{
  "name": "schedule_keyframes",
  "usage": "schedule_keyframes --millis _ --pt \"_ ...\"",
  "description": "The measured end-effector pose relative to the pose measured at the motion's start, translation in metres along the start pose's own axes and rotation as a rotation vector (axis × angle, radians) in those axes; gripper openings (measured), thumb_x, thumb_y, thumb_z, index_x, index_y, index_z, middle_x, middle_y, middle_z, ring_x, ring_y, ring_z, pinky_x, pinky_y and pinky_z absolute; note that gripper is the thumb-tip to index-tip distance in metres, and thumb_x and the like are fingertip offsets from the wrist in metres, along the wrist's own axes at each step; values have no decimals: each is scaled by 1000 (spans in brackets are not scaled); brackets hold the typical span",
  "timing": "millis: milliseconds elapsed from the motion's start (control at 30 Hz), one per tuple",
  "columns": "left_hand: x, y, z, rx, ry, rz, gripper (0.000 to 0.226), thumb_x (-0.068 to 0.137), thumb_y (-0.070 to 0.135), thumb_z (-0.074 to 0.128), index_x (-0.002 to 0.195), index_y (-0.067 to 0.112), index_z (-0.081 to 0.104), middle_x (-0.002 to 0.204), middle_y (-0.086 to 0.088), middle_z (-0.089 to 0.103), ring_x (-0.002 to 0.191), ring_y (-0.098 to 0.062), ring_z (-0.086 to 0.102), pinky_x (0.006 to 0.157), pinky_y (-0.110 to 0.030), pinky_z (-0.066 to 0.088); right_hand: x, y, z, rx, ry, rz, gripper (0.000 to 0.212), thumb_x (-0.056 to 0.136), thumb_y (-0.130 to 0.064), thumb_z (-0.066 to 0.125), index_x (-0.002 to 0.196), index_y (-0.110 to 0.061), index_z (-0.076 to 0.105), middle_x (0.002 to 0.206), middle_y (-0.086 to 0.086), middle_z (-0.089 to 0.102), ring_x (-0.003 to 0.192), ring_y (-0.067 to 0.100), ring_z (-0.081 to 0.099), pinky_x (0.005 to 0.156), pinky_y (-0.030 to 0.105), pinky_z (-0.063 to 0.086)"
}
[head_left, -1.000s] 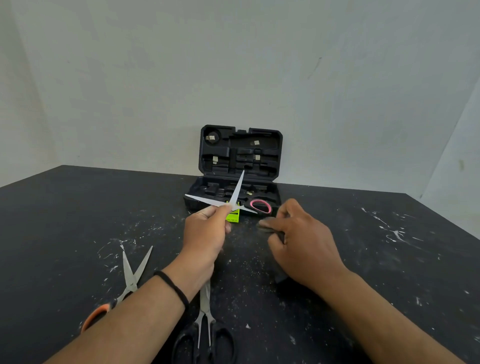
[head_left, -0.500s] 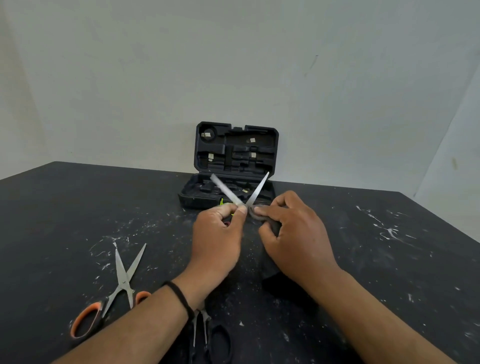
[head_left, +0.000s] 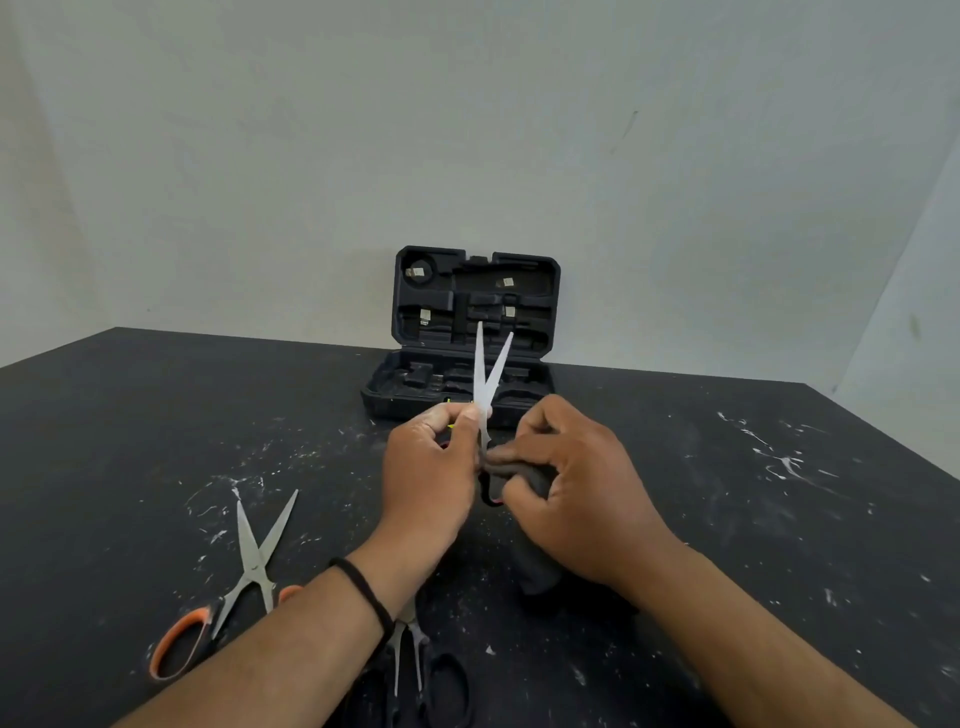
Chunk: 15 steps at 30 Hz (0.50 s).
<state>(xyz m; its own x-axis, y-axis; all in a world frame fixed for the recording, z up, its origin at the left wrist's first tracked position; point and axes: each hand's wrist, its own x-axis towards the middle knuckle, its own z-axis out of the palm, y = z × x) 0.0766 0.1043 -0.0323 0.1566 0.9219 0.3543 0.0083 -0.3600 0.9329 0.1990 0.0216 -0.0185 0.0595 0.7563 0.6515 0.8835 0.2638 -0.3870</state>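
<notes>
I hold a pair of scissors (head_left: 487, 376) upright above the black table (head_left: 156, 415), its steel blades in a narrow V pointing up. My left hand (head_left: 431, 478) pinches one blade just above the pivot. My right hand (head_left: 576, 499) grips a dark cloth (head_left: 514, 470) pressed against the scissors at the pivot and handle. The cloth's tail hangs down to the table under my right wrist. Most of the handle is hidden; only a black loop with a pink edge shows between my hands.
An open black tool case (head_left: 475, 301) stands behind the hands against the wall, lid up. Orange-handled scissors (head_left: 249, 566) lie open at the near left. Black-handled scissors (head_left: 410, 670) lie under my left forearm. White flecks are scattered over the table.
The held scissors turned from lying sideways with blades spread wide to upright with blades nearly together. My right hand came up against them with the cloth.
</notes>
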Motion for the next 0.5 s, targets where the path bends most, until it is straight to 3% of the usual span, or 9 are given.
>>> schedule_keyframes --millis 200,367,500 --pt "11 -3 -3 -130 29 -171 23 103 24 54 88 22 72 55 9 54 42 -7 35 44 -22 31 -1 -1 -4 -132 -263 -6 26 88 -35 58 103 -36 79 97 -14 49 77 7 53 68 28 51" --pt "10 -4 -4 -182 17 -256 23 105 25 50 97 17 70 53 9 49 43 -8 35 42 -24 32 2 5 -1 -296 -133 136 26 95 -31 58 112 -37 76 99 -10 48 74 10 55 65 29 52" --pt "4 1 -3 -157 -30 -291 32 102 41 54 94 15 69 59 4 50 43 -8 39 41 -26 41 1 18 -1 -332 -56 228 30 99 -25 53 122 -32 71 102 -6 45 74 13 53 64 32 54"
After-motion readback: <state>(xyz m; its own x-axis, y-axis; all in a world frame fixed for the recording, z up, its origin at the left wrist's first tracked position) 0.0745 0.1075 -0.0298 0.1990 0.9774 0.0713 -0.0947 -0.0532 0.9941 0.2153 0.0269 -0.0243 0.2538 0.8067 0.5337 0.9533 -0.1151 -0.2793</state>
